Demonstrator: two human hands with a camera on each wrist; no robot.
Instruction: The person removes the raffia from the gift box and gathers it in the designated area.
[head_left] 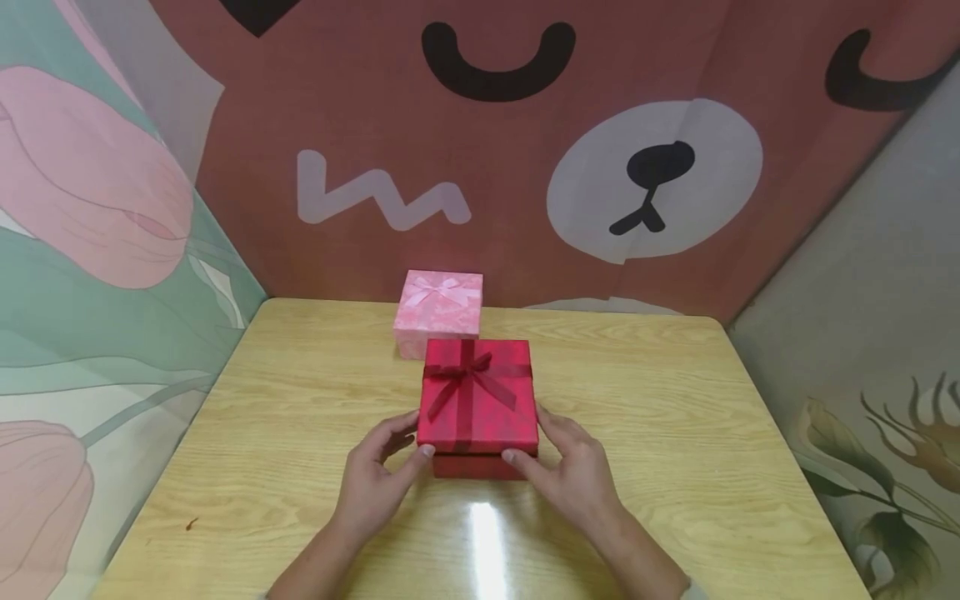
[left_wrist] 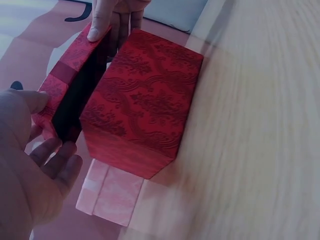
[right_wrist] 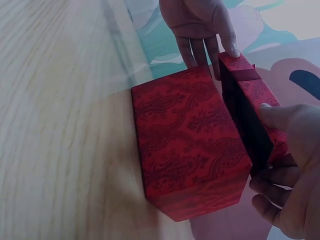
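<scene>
A red patterned gift box (left_wrist: pixel 142 92) stands on the wooden table, its lid (head_left: pixel 480 396) raised above it. A dark red ribbon with a bow (head_left: pixel 468 373) crosses the lid's top. My left hand (head_left: pixel 378 475) grips the lid's left side, thumb at its front edge. On the opposite side my right hand (head_left: pixel 577 471) holds the lid the same way. Both wrist views show a gap between lid and box, with the lid's dark inside visible. From the head view the lid covers most of the box, and only its front wall (head_left: pixel 480 467) shows.
Behind the red box and slightly left, a pink gift box (head_left: pixel 438 304) with a pale bow sits near the table's back edge. The wooden table (head_left: pixel 660 400) meets a backdrop with a bear print (head_left: pixel 495 192). Printed fabric hangs at both sides. A small dark mark (head_left: pixel 191 524) lies front left.
</scene>
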